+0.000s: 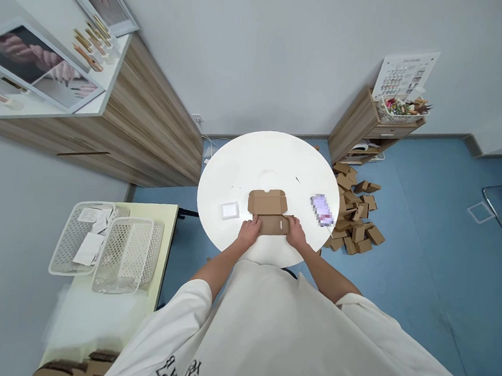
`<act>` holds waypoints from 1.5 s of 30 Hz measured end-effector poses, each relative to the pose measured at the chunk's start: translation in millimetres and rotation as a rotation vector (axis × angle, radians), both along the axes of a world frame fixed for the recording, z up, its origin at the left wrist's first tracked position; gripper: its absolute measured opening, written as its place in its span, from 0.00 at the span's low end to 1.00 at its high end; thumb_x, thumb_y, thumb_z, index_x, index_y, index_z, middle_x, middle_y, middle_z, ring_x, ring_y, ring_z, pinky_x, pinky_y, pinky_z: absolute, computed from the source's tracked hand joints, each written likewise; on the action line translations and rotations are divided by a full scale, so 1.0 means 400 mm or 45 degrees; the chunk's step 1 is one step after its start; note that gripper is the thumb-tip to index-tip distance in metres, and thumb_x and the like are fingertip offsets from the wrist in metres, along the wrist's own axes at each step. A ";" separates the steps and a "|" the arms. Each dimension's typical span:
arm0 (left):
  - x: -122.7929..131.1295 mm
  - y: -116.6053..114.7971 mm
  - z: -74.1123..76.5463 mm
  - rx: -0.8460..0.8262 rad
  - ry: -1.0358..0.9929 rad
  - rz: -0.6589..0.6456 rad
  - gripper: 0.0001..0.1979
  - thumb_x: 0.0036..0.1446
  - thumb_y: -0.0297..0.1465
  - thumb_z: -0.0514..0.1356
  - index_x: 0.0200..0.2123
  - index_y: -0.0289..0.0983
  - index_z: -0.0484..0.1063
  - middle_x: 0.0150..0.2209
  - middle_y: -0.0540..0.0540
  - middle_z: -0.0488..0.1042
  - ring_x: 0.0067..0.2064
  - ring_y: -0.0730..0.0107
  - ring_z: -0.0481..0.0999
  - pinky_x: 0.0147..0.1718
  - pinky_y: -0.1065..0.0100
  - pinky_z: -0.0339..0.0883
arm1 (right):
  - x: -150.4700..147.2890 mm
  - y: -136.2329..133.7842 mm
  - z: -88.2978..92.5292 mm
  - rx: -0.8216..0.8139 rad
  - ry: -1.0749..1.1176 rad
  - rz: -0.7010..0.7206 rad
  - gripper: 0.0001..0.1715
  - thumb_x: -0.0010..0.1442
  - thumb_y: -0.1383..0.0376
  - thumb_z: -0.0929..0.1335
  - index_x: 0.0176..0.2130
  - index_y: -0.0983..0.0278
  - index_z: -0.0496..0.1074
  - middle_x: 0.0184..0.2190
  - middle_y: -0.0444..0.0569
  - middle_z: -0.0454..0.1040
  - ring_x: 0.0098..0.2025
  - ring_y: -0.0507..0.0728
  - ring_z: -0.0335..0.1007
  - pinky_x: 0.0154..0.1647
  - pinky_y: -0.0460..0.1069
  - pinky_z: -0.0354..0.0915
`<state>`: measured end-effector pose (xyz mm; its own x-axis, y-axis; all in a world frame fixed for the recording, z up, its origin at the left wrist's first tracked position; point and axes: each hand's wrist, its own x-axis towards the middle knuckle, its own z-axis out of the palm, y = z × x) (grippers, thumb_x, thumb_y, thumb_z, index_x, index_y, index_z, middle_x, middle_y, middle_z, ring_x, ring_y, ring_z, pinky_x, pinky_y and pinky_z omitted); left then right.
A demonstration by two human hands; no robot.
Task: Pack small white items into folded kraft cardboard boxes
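A small brown cardboard box [271,203], its lid flap spread away from me, rests on the round white table [275,155]. My left hand [250,229] grips the near left corner of the box, fingers bent over its edge. At the near right corner, my right hand [295,231] holds the opposite side the same way. A short white mark or strip shows on the near panel. To the left of the box lies a small white square packet [230,210]. A pixelated purple phone-like object [322,210] lies to the right.
Many folded brown boxes [355,219] are heaped on the blue floor right of the table. Two white plastic baskets [124,253], one with papers, stand on a side table at left. A wooden cabinet [152,116] and a small shelf unit [360,124] stand behind.
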<state>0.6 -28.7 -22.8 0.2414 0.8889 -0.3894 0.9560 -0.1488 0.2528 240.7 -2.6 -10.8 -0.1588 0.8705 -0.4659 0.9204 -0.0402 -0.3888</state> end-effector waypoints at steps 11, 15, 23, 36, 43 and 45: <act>0.000 -0.001 -0.002 -0.001 0.029 -0.016 0.22 0.59 0.28 0.63 0.55 0.41 0.62 0.72 0.36 0.47 0.54 0.50 0.73 0.52 0.51 0.64 | -0.033 0.031 0.030 0.080 -0.037 0.039 0.38 0.62 0.75 0.59 0.68 0.59 0.52 0.58 0.57 0.63 0.50 0.60 0.68 0.43 0.49 0.63; -0.002 -0.004 0.004 -0.001 -0.009 -0.006 0.15 0.60 0.29 0.62 0.50 0.40 0.65 0.72 0.36 0.47 0.53 0.50 0.74 0.52 0.51 0.64 | -0.067 0.024 0.050 0.069 -0.018 0.115 0.34 0.66 0.70 0.59 0.68 0.59 0.51 0.57 0.56 0.63 0.50 0.60 0.67 0.46 0.50 0.63; -0.003 -0.005 0.006 0.036 0.007 0.006 0.19 0.59 0.29 0.63 0.52 0.41 0.63 0.71 0.37 0.49 0.53 0.51 0.74 0.51 0.52 0.64 | -0.081 0.001 0.024 0.050 0.097 0.083 0.22 0.70 0.59 0.60 0.60 0.60 0.61 0.56 0.54 0.65 0.52 0.58 0.67 0.51 0.50 0.63; -0.008 -0.005 0.008 0.036 -0.001 -0.005 0.18 0.58 0.30 0.64 0.50 0.40 0.64 0.71 0.36 0.48 0.54 0.50 0.73 0.51 0.52 0.64 | -0.074 0.017 0.024 0.003 -0.134 0.378 0.21 0.70 0.59 0.61 0.58 0.63 0.66 0.55 0.57 0.66 0.50 0.60 0.67 0.48 0.50 0.62; -0.011 -0.002 0.012 0.051 0.028 -0.045 0.18 0.58 0.29 0.64 0.51 0.38 0.65 0.71 0.36 0.49 0.52 0.51 0.74 0.50 0.54 0.64 | -0.107 -0.001 0.034 0.084 -0.354 0.513 0.28 0.69 0.51 0.61 0.51 0.71 0.73 0.50 0.64 0.69 0.54 0.67 0.62 0.55 0.58 0.58; -0.011 -0.002 0.012 0.056 0.025 -0.050 0.18 0.58 0.29 0.64 0.51 0.37 0.66 0.71 0.35 0.49 0.52 0.51 0.74 0.50 0.54 0.64 | -0.125 -0.003 0.035 0.103 -0.423 0.564 0.30 0.67 0.49 0.62 0.50 0.73 0.74 0.50 0.66 0.69 0.54 0.69 0.61 0.55 0.60 0.58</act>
<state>-3.7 -29.6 -18.0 0.2689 0.8953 -0.3552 0.9539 -0.1966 0.2267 190.8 -3.9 3.0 -0.3734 0.7893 -0.4874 0.9162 0.3961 -0.0606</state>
